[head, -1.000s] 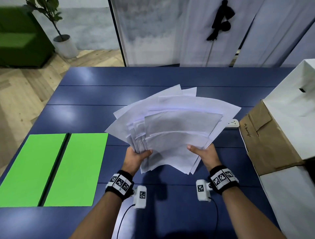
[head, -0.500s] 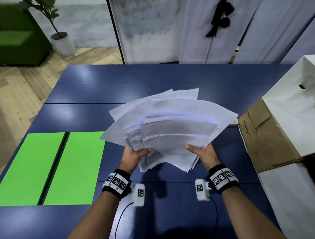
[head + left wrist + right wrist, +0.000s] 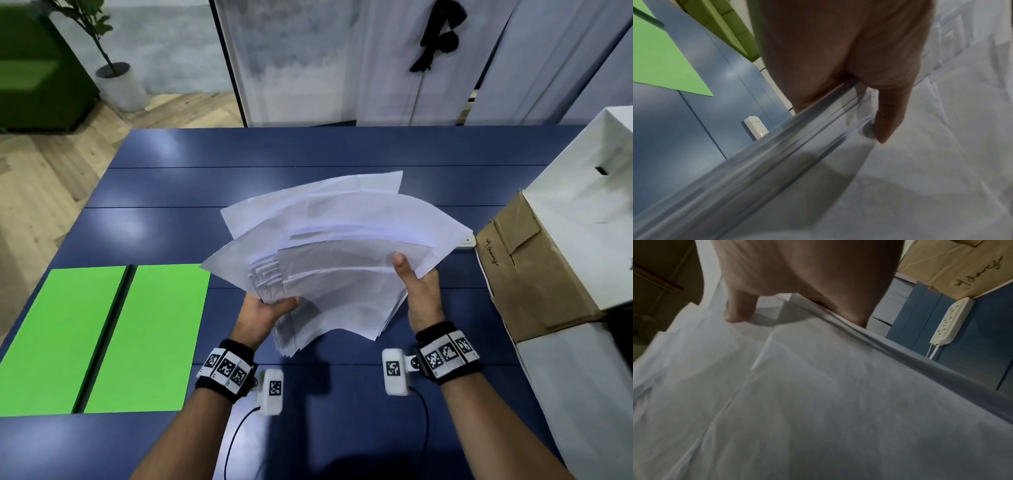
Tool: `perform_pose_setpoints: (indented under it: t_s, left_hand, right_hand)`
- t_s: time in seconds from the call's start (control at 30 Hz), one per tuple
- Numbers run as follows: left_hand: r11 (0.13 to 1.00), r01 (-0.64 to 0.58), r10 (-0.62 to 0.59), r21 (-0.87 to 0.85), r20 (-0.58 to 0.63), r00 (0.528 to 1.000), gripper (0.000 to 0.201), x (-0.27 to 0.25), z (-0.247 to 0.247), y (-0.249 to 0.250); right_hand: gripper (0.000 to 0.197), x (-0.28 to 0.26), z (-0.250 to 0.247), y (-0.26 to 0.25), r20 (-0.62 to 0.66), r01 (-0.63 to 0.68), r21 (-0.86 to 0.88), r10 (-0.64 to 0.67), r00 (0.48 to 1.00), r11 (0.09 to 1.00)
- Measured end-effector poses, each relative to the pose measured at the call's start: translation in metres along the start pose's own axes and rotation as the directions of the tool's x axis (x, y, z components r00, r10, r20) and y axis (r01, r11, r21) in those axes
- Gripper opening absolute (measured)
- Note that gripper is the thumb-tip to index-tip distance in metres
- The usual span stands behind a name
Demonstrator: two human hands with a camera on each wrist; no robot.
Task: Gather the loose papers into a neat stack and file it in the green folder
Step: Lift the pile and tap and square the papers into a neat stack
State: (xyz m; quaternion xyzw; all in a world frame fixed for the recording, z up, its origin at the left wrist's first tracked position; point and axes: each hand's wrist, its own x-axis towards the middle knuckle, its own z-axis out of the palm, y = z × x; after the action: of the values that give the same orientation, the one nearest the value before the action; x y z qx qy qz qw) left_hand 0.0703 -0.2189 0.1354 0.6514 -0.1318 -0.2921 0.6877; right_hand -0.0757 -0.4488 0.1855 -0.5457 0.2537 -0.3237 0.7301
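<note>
A fanned, uneven bundle of white papers (image 3: 342, 246) is held up above the blue table (image 3: 308, 150), its sheets splayed at different angles. My left hand (image 3: 270, 310) grips the bundle's lower left edge, thumb on top (image 3: 890, 113) and fingers underneath. My right hand (image 3: 416, 289) holds the right edge higher up, thumb pressed on the top sheet (image 3: 737, 311), fingers hidden behind the papers (image 3: 818, 402). The green folder (image 3: 102, 339) lies open and flat at the table's left, apart from the papers.
A large brown and white cardboard box (image 3: 548, 267) stands along the right side of the table. A white power strip (image 3: 466, 240) lies beside it, behind the papers. A potted plant (image 3: 116, 78) and a green sofa stand on the wooden floor beyond.
My right hand has slid up the right edge of the bundle, from near the lower corner to mid-edge. The papers have tilted slightly; the left hand keeps its grip.
</note>
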Motion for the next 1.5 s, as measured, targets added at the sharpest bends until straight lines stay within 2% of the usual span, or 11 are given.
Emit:
perform_pose_setpoints:
  t_s: [0.17,0.3,0.47,0.53,0.67,0.77,0.93,1.13,1.2,1.33,1.5]
  left_hand:
    - [0.998,-0.024,0.021,-0.062,-0.050,0.999,0.040,-0.005,-0.002,-0.006]
    - [0.996,0.006,-0.014,-0.092,-0.081,0.997,0.039,-0.007,0.001,-0.014]
    - [0.995,-0.006,-0.003,-0.097,-0.085,0.996,0.045,-0.008,0.004,-0.015]
    - [0.996,-0.012,0.003,-0.090,-0.097,0.995,0.050,-0.007,0.004,-0.016]
    - [0.997,-0.008,0.001,-0.079,-0.089,0.996,0.056,-0.008,0.005,-0.016]
    - [0.998,-0.003,-0.002,-0.063,-0.085,0.996,0.059,-0.009,0.003,-0.015]
    - [0.999,-0.015,0.014,-0.032,-0.044,0.999,0.055,-0.012,0.005,-0.015]
    - [0.998,-0.012,0.011,-0.054,-0.018,1.000,0.059,-0.014,0.003,-0.014]
    - [0.998,-0.001,0.000,-0.060,-0.024,1.000,0.061,-0.014,0.001,-0.017]
    - [0.998,0.009,-0.010,-0.065,-0.025,1.000,0.053,-0.015,0.000,-0.018]
    - [0.997,0.017,-0.019,-0.081,-0.020,1.000,0.050,-0.015,0.001,-0.020]
  right_hand:
    - [0.026,0.000,-0.005,0.007,0.033,-0.096,-0.045,0.098,0.995,0.994]
    - [0.031,-0.004,-0.004,0.005,0.059,-0.058,-0.028,0.059,0.996,0.998]
    - [0.006,-0.005,0.006,-0.006,-0.006,0.020,-0.024,-0.020,1.000,1.000]
    - [0.015,-0.004,0.011,-0.009,-0.062,-0.004,-0.031,0.002,0.998,1.000]
    - [0.007,-0.004,0.019,-0.008,-0.132,-0.033,-0.035,0.028,0.991,0.999]
    - [0.020,-0.006,0.024,-0.011,-0.187,-0.019,0.004,0.020,0.982,1.000]
    - [0.008,-0.008,0.027,-0.014,-0.189,0.031,-0.043,-0.039,0.981,0.999]
    - [0.018,-0.007,0.025,-0.010,-0.157,0.022,-0.102,-0.038,0.987,0.995]
    - [0.028,-0.009,0.025,-0.012,-0.142,0.033,-0.108,-0.048,0.989,0.994]
    - [0.041,-0.007,0.025,-0.003,-0.148,-0.013,-0.184,-0.014,0.989,0.983]
    - [0.036,-0.007,0.028,-0.007,-0.160,-0.013,-0.142,-0.010,0.987,0.990]
